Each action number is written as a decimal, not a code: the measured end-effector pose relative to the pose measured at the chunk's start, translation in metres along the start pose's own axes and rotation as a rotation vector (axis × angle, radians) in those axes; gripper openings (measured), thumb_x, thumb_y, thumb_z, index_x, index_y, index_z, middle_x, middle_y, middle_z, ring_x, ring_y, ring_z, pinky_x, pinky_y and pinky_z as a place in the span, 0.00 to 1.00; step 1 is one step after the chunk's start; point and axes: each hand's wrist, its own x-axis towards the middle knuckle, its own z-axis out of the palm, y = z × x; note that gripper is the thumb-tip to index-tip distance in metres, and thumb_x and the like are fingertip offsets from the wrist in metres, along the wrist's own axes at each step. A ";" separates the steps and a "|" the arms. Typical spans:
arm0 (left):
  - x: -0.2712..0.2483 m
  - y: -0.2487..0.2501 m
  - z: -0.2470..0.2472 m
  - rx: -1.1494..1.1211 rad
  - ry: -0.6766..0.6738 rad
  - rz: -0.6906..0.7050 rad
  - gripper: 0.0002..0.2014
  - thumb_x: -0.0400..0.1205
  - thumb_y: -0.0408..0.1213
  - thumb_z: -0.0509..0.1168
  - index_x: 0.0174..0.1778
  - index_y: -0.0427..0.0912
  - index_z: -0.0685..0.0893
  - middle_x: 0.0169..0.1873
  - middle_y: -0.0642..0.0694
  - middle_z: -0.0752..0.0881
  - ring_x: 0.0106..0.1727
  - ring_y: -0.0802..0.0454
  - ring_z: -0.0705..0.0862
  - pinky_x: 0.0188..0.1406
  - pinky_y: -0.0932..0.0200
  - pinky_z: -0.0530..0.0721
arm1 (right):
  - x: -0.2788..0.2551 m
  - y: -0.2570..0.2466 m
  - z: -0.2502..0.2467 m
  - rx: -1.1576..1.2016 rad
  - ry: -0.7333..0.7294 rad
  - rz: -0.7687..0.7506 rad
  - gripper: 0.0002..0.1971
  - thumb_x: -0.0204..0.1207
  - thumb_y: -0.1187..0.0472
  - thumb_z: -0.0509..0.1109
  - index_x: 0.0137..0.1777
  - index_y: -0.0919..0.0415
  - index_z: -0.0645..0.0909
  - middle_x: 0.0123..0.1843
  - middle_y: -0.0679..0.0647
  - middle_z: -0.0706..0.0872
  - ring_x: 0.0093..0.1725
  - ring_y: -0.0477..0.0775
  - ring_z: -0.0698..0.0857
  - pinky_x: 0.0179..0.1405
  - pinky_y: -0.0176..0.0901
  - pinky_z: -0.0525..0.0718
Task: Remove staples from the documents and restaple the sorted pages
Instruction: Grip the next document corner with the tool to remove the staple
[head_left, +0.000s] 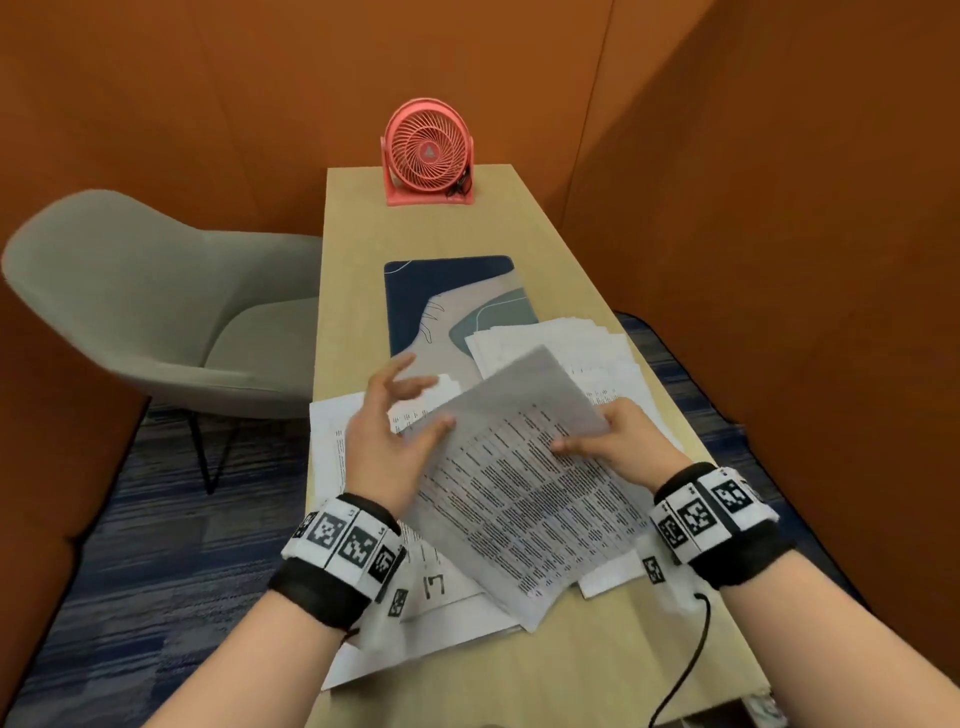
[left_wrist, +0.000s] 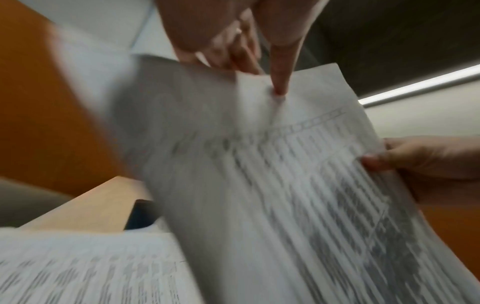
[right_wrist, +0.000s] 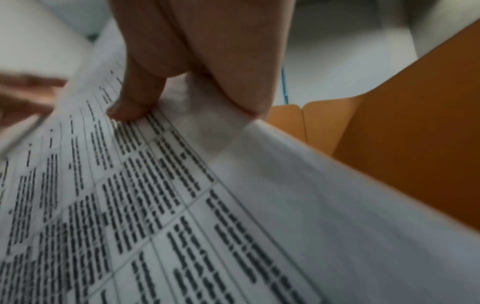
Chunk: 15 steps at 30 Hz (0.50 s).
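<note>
My right hand (head_left: 621, 439) pinches the right edge of a printed table sheet (head_left: 524, 499), thumb on the printed face and fingers behind it, as the right wrist view confirms. My left hand (head_left: 387, 436) is loose and spread, fingers relaxed; one fingertip (left_wrist: 279, 90) touches the sheet's upper margin, and I grip nothing with it. The sheet is lifted and tilted over the near half of the desk (head_left: 519, 670), its lower corner reaching down to the papers below.

Under it, a left stack of pages (head_left: 332, 457) lies at the desk's left edge. A fanned pile of pages (head_left: 587, 353) lies toward the right edge, partly over the patterned desk mat (head_left: 447, 291). A pink desk fan (head_left: 428, 150) stands at the far edge; a grey chair (head_left: 150, 306) sits off the left side.

Risks, as I judge them:
- The sheet is held along one edge only; a quick swing could buckle or tear it at the pinch.
- The lower corner may drag and disorder the left stack, spoiling the sort.
- The fanned pile is loosely squared, so a brush from my wrist could push pages over the right edge.
- No stapler or staple remover is visible; whether this sheet carries a staple I cannot tell.
</note>
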 end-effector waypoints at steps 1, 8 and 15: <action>0.002 -0.005 -0.007 0.011 0.146 -0.066 0.39 0.66 0.36 0.79 0.71 0.57 0.67 0.64 0.57 0.77 0.65 0.65 0.74 0.64 0.70 0.68 | -0.001 -0.007 -0.002 0.090 0.032 -0.025 0.05 0.68 0.66 0.76 0.36 0.64 0.82 0.33 0.53 0.85 0.33 0.52 0.84 0.28 0.31 0.81; 0.008 -0.005 -0.044 -0.483 -0.003 -0.111 0.40 0.54 0.56 0.81 0.59 0.41 0.78 0.48 0.51 0.89 0.50 0.59 0.87 0.44 0.65 0.85 | -0.003 -0.043 0.018 0.557 0.108 -0.234 0.12 0.63 0.65 0.73 0.48 0.59 0.83 0.43 0.49 0.92 0.44 0.49 0.90 0.39 0.40 0.87; 0.011 -0.025 -0.055 -0.346 0.058 -0.178 0.10 0.72 0.32 0.72 0.45 0.49 0.84 0.36 0.59 0.90 0.42 0.60 0.88 0.39 0.67 0.85 | 0.014 -0.024 0.061 0.511 0.116 -0.101 0.11 0.66 0.72 0.74 0.48 0.61 0.83 0.45 0.56 0.91 0.48 0.56 0.89 0.53 0.55 0.87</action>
